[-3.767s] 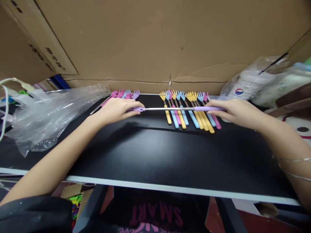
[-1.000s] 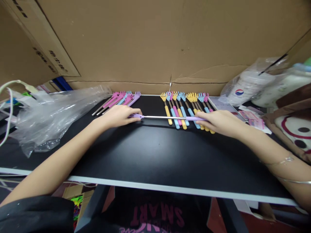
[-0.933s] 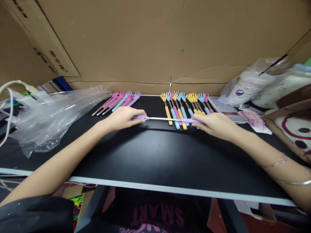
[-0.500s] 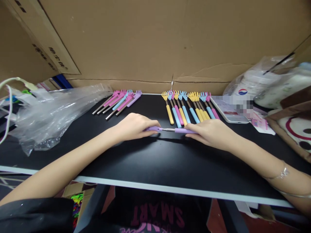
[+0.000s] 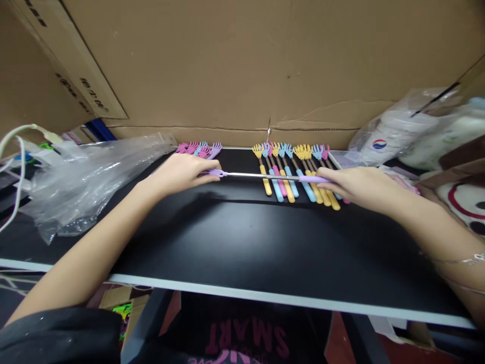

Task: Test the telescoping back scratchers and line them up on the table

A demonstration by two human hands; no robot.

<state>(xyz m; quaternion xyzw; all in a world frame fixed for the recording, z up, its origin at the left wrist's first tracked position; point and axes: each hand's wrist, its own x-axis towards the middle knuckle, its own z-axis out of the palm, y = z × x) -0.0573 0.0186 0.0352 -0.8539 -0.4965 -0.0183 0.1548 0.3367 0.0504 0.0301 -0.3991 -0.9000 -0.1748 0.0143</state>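
A purple telescopic back scratcher (image 5: 261,176) is stretched level above the black table, its thin metal rod drawn out long. My left hand (image 5: 189,173) is closed around its purple claw end, which the fingers partly hide. At the other end, my right hand (image 5: 352,187) grips the purple handle. Behind and below the rod lies a row of back scratchers (image 5: 288,184) with yellow, blue and pink handles, claws toward the cardboard wall. Beyond my left hand, a smaller group of pink, blue and purple back scratchers (image 5: 215,150) is partly covered by that hand.
A crumpled clear plastic bag (image 5: 83,177) lies on the left, near a white cable (image 5: 18,177). At the back right are a phone (image 5: 343,159), a bagged white cup (image 5: 394,134) and a brown bag (image 5: 454,177). The cardboard wall (image 5: 227,65) closes the back.
My hands have moved apart, left hand to the left and right hand to the right. The back scratcher's short rod has been pulled out much longer, and both hands are slightly higher in view.
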